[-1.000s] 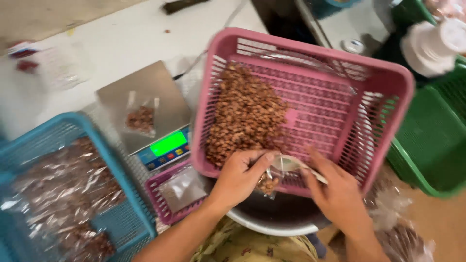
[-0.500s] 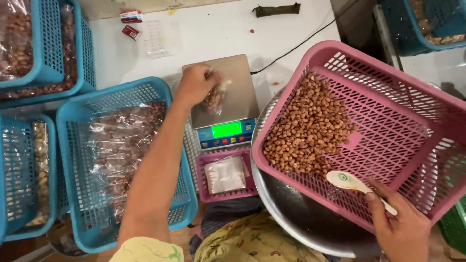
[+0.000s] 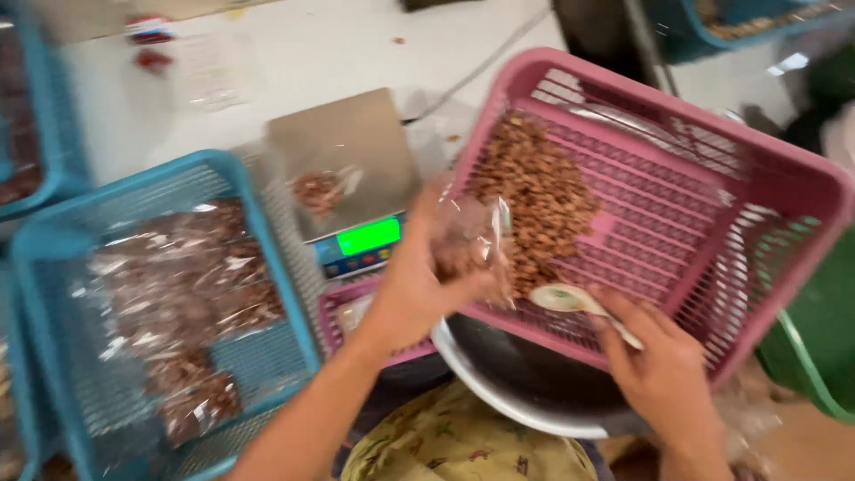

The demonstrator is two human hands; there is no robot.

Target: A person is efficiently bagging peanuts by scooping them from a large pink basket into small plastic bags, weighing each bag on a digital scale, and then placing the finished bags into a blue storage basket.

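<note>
My left hand [image 3: 411,285] holds a small clear plastic bag [image 3: 476,242] with some brown nuts in it, at the near rim of the pink basket [image 3: 784,205]. A heap of brown nuts [image 3: 534,191] lies in that basket. My right hand [image 3: 663,365] grips a pale plastic spoon [image 3: 565,299] by its handle, the bowl just below the bag. The basket rests tilted over a metal bowl [image 3: 499,383]. A small bag of nuts [image 3: 319,189] lies on the steel plate of the digital scale [image 3: 343,147], whose green display [image 3: 368,237] is lit.
A blue basket [image 3: 53,240] at the left holds several filled clear bags [image 3: 178,294]. A small pink tray [image 3: 334,307] sits below the scale. More blue baskets stand at the far left and top right; a green basket [image 3: 815,356] is at the right. A cable [image 3: 481,67] crosses the white table.
My left hand came back from the scale, leaving a small bag on its plate, and now holds a bag at the pink basket. The right hand kept the spoon.
</note>
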